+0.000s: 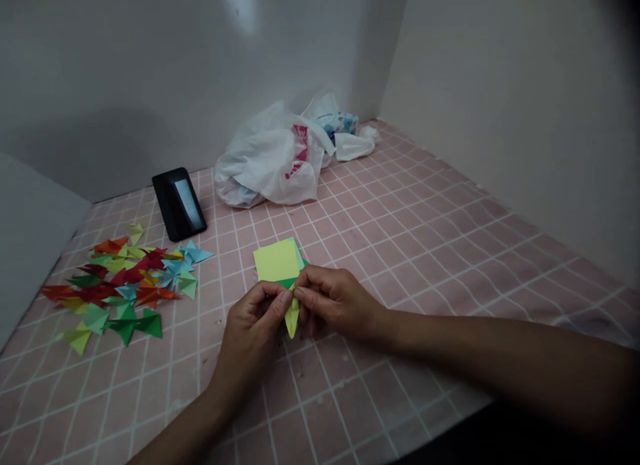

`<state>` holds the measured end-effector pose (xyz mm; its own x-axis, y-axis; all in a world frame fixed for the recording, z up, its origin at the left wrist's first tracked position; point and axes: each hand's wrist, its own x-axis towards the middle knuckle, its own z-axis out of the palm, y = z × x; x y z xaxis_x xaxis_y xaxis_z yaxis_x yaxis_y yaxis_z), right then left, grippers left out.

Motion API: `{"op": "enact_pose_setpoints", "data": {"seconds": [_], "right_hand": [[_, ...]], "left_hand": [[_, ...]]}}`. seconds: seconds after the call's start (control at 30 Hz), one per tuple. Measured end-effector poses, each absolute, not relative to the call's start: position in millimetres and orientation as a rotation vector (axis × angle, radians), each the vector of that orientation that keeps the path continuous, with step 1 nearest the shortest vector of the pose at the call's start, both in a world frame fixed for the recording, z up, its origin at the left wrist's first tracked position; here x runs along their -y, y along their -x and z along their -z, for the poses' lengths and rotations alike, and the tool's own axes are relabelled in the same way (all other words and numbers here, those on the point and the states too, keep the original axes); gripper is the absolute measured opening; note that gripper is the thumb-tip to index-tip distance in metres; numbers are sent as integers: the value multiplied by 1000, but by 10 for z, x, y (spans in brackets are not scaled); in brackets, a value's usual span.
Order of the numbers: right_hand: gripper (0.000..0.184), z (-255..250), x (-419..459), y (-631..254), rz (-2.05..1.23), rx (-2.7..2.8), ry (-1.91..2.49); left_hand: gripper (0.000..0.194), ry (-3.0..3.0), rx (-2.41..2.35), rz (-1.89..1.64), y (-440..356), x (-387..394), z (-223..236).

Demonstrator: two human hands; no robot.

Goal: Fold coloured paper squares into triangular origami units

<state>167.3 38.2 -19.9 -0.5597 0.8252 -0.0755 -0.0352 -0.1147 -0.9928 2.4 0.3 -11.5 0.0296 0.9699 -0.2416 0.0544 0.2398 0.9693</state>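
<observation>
Hands: left hand (253, 335) and right hand (336, 300) together at lower centre, fingertips pinching a folded yellow paper piece (292, 319).
Just above them: a stack of square paper (275, 260), yellow on top, green beneath.
Left of frame: a heap of folded coloured paper pieces (117, 288) on the pink-gridded bench (410, 251).
Upper centre: a white plastic bag (265, 163).
Upper left: a black phone (179, 203).

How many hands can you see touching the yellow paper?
2: the left hand and the right hand, both pinching the folded yellow paper. No other hands show.
</observation>
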Motion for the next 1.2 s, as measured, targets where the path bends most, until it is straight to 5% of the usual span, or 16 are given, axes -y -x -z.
{"op": "enact_pose_setpoints", "data": {"seconds": [1.2], "right_hand": [[6, 118, -412, -1700, -1799, 1430, 912]], "left_hand": [[23, -1001, -1237, -873, -24, -26, 63]]}}
